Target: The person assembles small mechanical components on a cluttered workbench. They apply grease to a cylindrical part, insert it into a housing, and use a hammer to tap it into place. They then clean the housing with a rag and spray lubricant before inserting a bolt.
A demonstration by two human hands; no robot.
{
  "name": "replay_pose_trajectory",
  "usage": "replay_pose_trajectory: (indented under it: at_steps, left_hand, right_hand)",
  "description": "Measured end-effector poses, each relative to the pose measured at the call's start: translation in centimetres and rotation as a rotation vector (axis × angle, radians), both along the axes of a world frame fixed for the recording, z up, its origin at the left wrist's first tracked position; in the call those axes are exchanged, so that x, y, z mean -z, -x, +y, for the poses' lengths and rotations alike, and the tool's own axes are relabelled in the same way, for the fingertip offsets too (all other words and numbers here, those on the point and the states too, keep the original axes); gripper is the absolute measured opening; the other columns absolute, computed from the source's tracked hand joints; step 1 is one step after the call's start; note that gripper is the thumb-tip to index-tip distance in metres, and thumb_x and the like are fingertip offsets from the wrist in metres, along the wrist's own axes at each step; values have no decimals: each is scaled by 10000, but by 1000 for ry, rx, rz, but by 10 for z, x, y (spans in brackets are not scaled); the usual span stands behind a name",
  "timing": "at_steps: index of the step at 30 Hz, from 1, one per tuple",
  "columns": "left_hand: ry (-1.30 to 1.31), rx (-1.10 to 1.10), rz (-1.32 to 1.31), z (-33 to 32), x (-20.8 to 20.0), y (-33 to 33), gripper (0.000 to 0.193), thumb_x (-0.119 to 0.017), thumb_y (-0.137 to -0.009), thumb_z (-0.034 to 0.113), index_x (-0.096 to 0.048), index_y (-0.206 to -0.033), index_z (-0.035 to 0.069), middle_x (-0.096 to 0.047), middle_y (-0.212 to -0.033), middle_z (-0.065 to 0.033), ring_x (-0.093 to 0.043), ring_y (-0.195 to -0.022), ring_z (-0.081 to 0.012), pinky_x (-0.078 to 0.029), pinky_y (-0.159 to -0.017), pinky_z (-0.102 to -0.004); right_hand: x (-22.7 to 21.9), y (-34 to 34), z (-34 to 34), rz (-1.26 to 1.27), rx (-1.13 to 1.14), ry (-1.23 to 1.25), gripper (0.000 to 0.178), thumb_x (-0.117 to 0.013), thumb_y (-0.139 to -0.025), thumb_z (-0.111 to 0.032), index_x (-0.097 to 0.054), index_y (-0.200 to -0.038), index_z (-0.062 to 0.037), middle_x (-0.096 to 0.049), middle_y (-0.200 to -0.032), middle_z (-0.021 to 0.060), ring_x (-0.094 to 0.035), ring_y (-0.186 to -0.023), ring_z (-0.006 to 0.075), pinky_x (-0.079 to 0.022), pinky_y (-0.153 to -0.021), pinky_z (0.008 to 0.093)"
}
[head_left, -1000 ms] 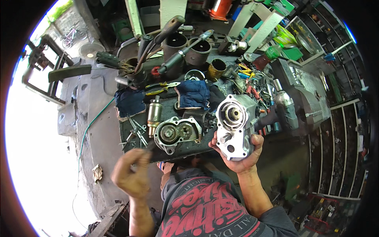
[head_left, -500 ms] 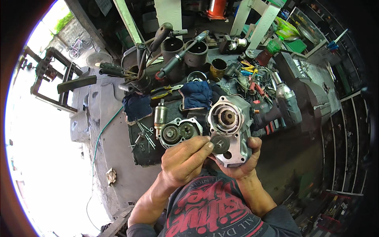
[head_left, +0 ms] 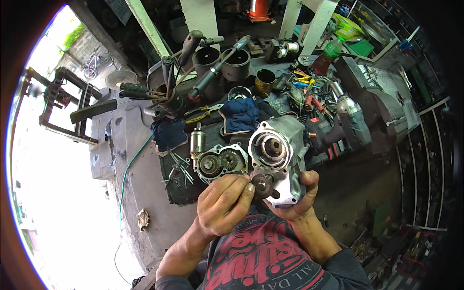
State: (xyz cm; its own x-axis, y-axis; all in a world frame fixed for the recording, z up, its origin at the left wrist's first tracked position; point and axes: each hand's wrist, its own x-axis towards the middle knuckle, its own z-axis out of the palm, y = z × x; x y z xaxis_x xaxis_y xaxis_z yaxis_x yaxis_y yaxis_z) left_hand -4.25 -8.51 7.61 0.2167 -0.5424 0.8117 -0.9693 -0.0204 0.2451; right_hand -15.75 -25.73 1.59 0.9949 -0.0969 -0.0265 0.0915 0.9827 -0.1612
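My right hand (head_left: 305, 195) grips a cast metal gear housing (head_left: 295, 140) from below and the right, its round opening tilted up toward me. With thumb and fingers, my left hand (head_left: 223, 203) pinches the edge of a dark round disc (head_left: 263, 186), which has a lighter raised centre. The disc is in front of the housing's lower face, near a dark hole; whether they touch I cannot tell. Left of the housing, an open gear case (head_left: 209, 165) with two gears lies on the bench. Behind it stands a motor armature (head_left: 197, 142) with a copper-coloured lower end.
Long bolts (head_left: 178, 169) lie loose at the left. Blue cloths (head_left: 240, 116), yellow-handled pliers (head_left: 203, 113) and dark cylindrical cans (head_left: 237, 65) sit behind. To the right are a cordless impact wrench (head_left: 350, 116), tangled leads with clips and a bottle of red liquid (head_left: 328, 55).
The disc has turned in my left hand, showing a browner face and raised centre, and has shifted slightly left and down. The housing has tilted a little in my right hand.
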Motion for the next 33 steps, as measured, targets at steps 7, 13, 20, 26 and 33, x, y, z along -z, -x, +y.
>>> replay_pose_trajectory:
  at_steps: [7,13,20,26,33]
  left_hand:
    - [-29,23,-43,3,0,0,220,-778,-731,-12,-730,-940,-62,-725,-1082,-184,-752,-938,-304,-664,-776,-374]
    - [-90,36,-49,7,-4,-2,215,-773,-731,6,-735,-934,-56,-726,-1140,-208,-768,-964,-307,-657,-780,-338]
    - [-122,76,179,10,-15,4,239,-884,-798,67,-742,-956,-42,-716,-1125,-218,-773,-943,-319,-657,-760,-352]
    - [-77,36,425,4,-19,10,335,-962,-770,95,-737,-990,-23,-729,-1117,-202,-769,-940,-276,-643,-761,-346]
    - [-100,-88,705,-5,-20,20,462,-970,-757,59,-733,-1141,-40,-740,-1136,-207,-772,-973,-244,-642,-800,-324]
  right_hand:
    - [2,0,-2,-23,-31,13,771,-694,-869,-453,-569,-1504,-33,-670,-1429,191,-659,-1287,353,-508,-1135,499]
    - [-4,-3,2,3,-37,-81,735,-711,-867,-362,-568,-1462,45,-722,-1318,183,-723,-1161,308,-584,-1047,433]
    - [-2,-7,3,-21,-35,-7,764,-694,-883,-417,-551,-1510,-6,-673,-1422,204,-686,-1242,379,-534,-1102,534]
    - [2,-10,1,-1,-49,20,758,-700,-876,-387,-550,-1495,24,-685,-1377,230,-700,-1202,365,-566,-1056,507]
    - [10,-5,1,0,-102,-32,723,-738,-843,-305,-576,-1444,63,-720,-1305,185,-710,-1172,297,-566,-1047,431]
